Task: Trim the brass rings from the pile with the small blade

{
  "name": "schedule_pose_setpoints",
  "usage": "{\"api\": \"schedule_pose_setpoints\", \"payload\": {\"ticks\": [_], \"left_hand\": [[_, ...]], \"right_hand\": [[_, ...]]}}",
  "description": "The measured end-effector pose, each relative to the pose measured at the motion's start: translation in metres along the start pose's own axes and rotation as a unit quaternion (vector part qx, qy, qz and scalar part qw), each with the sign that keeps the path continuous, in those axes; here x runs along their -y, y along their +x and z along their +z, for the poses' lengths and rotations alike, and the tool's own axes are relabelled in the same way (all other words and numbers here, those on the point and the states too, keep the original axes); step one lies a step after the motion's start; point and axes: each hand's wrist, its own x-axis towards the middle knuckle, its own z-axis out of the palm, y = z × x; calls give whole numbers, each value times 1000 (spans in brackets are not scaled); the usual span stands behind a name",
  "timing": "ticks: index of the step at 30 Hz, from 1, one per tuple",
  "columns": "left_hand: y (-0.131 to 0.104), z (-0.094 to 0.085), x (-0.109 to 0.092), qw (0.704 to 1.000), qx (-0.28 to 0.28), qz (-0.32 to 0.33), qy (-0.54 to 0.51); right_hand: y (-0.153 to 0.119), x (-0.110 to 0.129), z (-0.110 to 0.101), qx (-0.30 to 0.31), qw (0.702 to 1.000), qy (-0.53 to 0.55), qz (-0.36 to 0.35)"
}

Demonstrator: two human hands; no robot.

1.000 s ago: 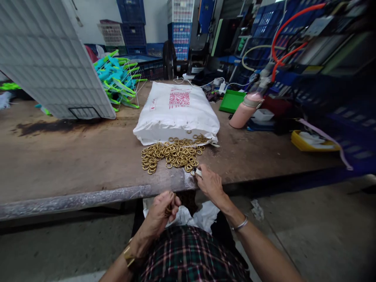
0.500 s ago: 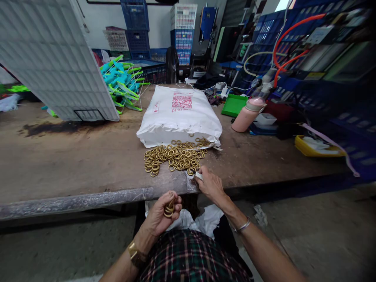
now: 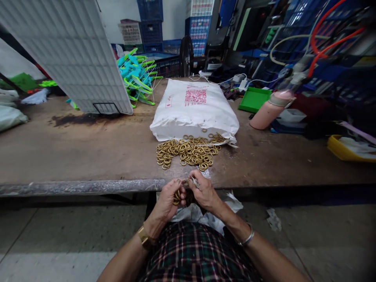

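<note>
Both hands (image 3: 188, 192) near brass rings (image 3: 190, 152)

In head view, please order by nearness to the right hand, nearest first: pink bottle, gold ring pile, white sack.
1. Gold ring pile, just beyond the right hand.
2. White sack, behind the pile.
3. Pink bottle, on the sack's right.

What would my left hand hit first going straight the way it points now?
Your left hand would probably meet your right hand first, just ahead of its fingertips, though one view leaves the depth between them unclear.

Dim — blurred toward right edge.
</note>
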Motion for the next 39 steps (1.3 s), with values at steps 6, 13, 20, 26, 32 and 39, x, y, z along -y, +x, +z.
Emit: {"api": "schedule_pose_setpoints", "payload": {"ticks": [6,13,20,26,32,39], "left_hand": [[1,-1,4,991,-74,53,99],[1,-3,3,989,-76,31,125],[-2,-10,5,949,-101,153,259],[-5,-8,1,886,-35,258,385],[-4,-11,1,888,-44,228,397],[-1,-12,3,954,-76,101,271]], "right_hand": [[2,2,4,19,1000,3,12],[6,-3,9,65,995,44,58],[10,-8,12,83,967,184,153],[9,1,9,115,899,322,273],[8,4,10,103,893,335,281],[9,2,13,56,980,131,137]]}}
